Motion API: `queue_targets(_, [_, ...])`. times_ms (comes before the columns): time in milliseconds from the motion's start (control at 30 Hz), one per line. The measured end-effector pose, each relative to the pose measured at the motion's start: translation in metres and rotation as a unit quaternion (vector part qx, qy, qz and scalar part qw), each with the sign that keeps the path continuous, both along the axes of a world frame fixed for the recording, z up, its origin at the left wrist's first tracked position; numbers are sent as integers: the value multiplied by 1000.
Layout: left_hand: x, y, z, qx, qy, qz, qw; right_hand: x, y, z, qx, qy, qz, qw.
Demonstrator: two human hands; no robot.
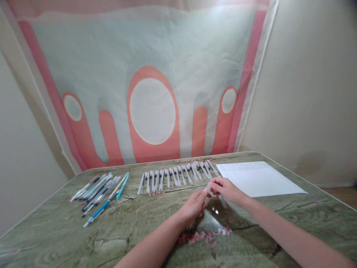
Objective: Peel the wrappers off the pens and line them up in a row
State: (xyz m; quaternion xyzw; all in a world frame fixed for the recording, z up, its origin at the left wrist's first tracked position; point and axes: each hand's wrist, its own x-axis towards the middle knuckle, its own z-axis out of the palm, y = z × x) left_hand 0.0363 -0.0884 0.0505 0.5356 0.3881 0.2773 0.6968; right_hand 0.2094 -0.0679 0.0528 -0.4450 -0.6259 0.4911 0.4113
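My left hand (pixel 196 203) and my right hand (pixel 224 189) meet over the table, right of its middle. Fingers of both are pinched together at the top edge of a clear, shiny plastic bag (pixel 215 212), which hangs or lies just below them and catches the light. Its exact outline is hard to make out, and part of it is behind my left hand. Just beyond my hands runs a row of several slim pens in clear sleeves (pixel 173 175), dark at their upper parts, lying side by side.
On the left lies a loose pile of pens (pixel 97 191), with a blue pen (pixel 97 213) nearest me and a turquoise pen (pixel 122 186) at its right. A white paper sheet (pixel 259 180) with writing lies on the right. Pink flowers (pixel 206 236) show on the wood-patterned table (pixel 111 242).
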Motion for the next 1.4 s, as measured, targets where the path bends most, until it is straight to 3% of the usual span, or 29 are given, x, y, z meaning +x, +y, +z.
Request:
queue_targets(167, [2,6,-13,-44,-40,49,997,28,19,8,18,-3,-99,995])
queue_targets(333, [4,13,-18,-72,-72,80,992,30,36,-4,36,-143,-34,988])
queue_targets(433, [3,15,-19,-81,-90,89,989,22,47,-13,101,-259,10,961])
queue_targets(533, [2,16,-21,-88,-99,95,987,15,57,-15,133,-312,30,940])
queue_targets(833, [3,14,-18,-99,-104,123,982,3,56,-11,190,-375,-4,907])
queue_targets(1067, [3,14,-18,-95,-105,119,983,2,39,-15,255,-390,30,884])
queue_targets(1400, [3,13,-16,-90,-104,116,984,11,41,-17,232,-386,0,893])
